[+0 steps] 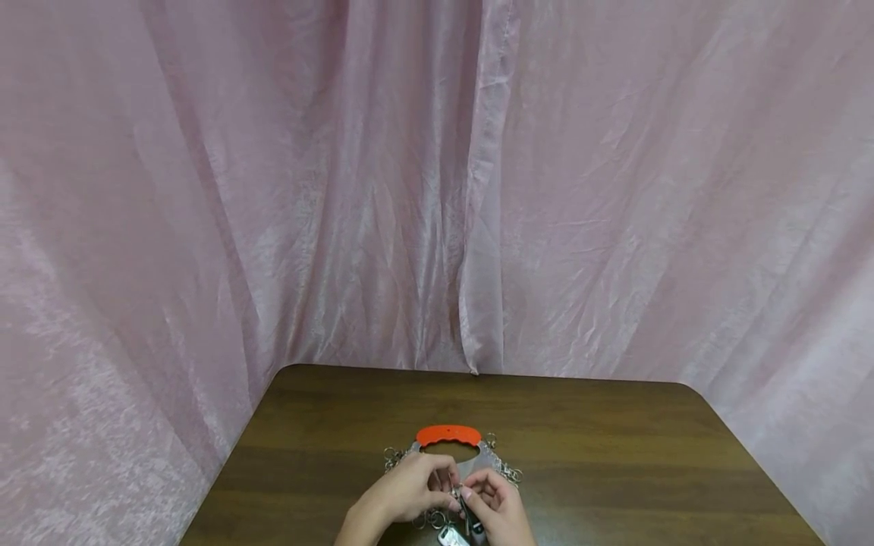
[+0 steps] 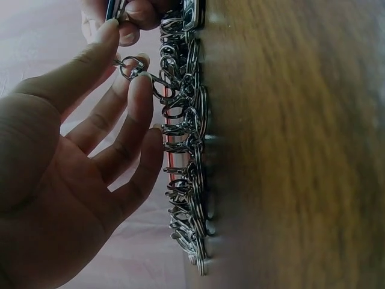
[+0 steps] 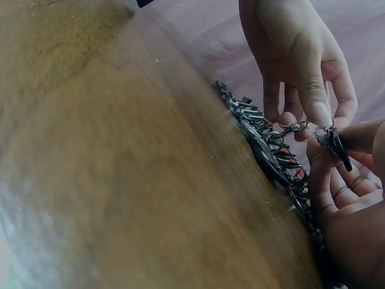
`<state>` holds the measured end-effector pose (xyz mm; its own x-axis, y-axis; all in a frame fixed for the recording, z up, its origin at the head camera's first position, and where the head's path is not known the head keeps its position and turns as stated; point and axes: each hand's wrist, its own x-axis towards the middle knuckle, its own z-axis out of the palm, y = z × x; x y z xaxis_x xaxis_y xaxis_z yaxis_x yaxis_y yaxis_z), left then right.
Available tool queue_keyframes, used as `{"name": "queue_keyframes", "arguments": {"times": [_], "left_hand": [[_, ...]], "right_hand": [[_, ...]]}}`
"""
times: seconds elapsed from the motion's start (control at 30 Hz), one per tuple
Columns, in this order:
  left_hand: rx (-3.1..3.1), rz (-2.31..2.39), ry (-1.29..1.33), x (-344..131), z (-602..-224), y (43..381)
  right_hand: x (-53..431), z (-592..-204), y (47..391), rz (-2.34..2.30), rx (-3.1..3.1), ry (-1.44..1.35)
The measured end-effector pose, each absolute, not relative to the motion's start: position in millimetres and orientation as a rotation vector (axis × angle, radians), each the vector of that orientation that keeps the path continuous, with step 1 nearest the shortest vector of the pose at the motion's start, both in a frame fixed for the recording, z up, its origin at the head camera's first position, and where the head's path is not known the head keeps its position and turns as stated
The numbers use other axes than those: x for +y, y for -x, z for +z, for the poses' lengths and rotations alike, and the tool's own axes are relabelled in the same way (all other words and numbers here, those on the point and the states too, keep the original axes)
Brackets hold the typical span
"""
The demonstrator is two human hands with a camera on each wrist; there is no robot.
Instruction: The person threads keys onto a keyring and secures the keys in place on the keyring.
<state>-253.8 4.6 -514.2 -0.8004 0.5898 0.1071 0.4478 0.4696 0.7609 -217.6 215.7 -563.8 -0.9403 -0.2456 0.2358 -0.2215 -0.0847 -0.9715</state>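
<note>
A large key ring holder with an orange grip (image 1: 448,434) and a grey metal plate (image 1: 483,461) lies on the table, with many small metal rings and clasps (image 2: 189,138) hanging around its rim. Over its near side, my left hand (image 1: 410,489) pinches a small metal key ring (image 2: 132,69) linked to one of the clasps. My right hand (image 1: 501,508) meets it there and pinches a dark-headed key (image 3: 341,150) by that ring. Fingers partly hide where key and ring join.
A brown wooden table (image 1: 614,432) spreads around the holder. Pink curtains (image 1: 382,189) hang behind it and along both sides. Near the right hand, at the table's front, lies a shiny pale tag-like piece (image 1: 452,535).
</note>
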Motion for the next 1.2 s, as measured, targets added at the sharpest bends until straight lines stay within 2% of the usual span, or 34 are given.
{"name": "queue_keyframes", "arguments": {"times": [0.33,1.2], "left_hand": [[2.583,1.193,-0.900,5.4,-518.2,253.8],[2.573,1.240,-0.920,4.1,-517.5,254.0]], "right_hand": [[215.8,-563.8,216.3,-2.178,2.135,0.461],[214.8,-567.1,219.7,-2.180,2.178,0.504]]}}
